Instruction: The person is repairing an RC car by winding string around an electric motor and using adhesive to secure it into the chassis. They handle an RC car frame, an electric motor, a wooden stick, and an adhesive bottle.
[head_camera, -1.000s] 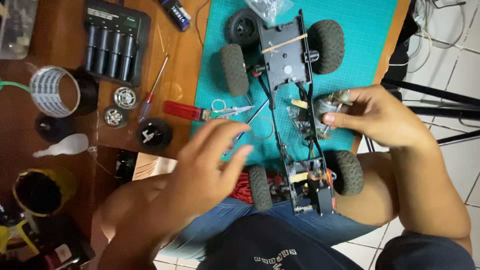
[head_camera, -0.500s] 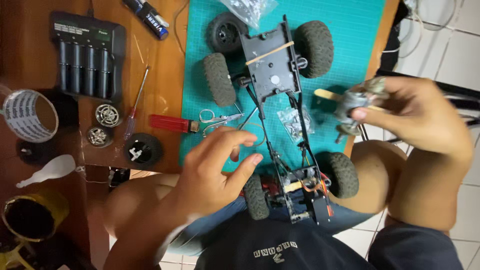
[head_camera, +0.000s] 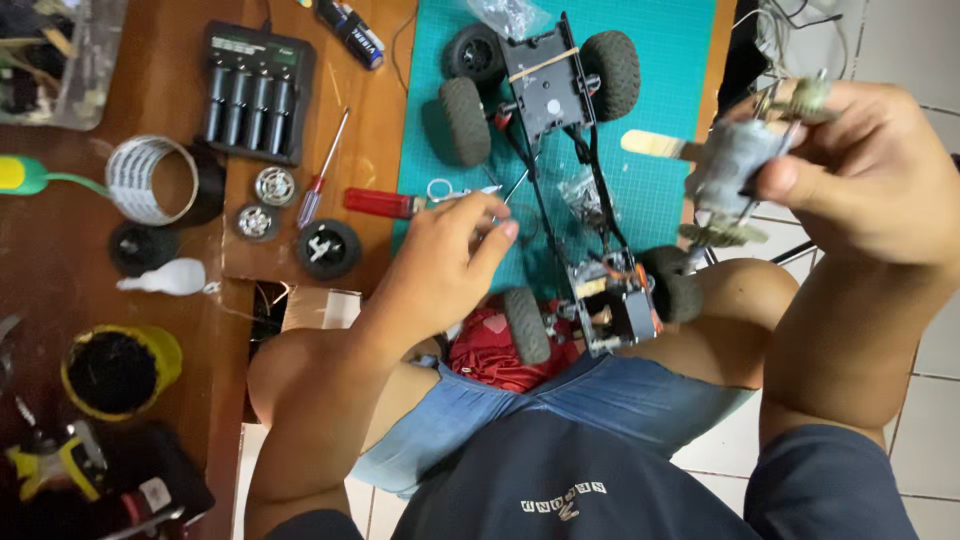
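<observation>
Wooden counter (head_camera: 370, 140) carried a teal cutting mat (head_camera: 670, 60), with pale floor tiles showing to the right. On the mat lay a stripped model truck chassis (head_camera: 565, 150), four knobby tyres fitted, its rear end overhanging the counter edge toward the person's lap.

The right hand (head_camera: 870, 170) was raised clear of the mat, off to the right of the chassis, with its fingers (head_camera: 790, 180) closed round a small grey motor and gear unit (head_camera: 735, 165). Judged by appearance, the unit was compact, rigid and fairly dense for its size; the exposed gear teeth and thin shaft ends looked liable to damage, so the cylindrical body seemed the sound place to grip. The forearm rose steeply, wrist bent inward.

The left hand (head_camera: 440, 265) hovered low over the mat's near edge, fingers loosely curled and holding nothing, tips close to small scissors (head_camera: 455, 192) and a red-handled screwdriver (head_camera: 385, 203).

Also noted: a black battery charger (head_camera: 255, 90), a tape roll (head_camera: 150, 180), loose wheel hubs (head_camera: 275, 185) and a white glue bottle (head_camera: 170, 278).
</observation>
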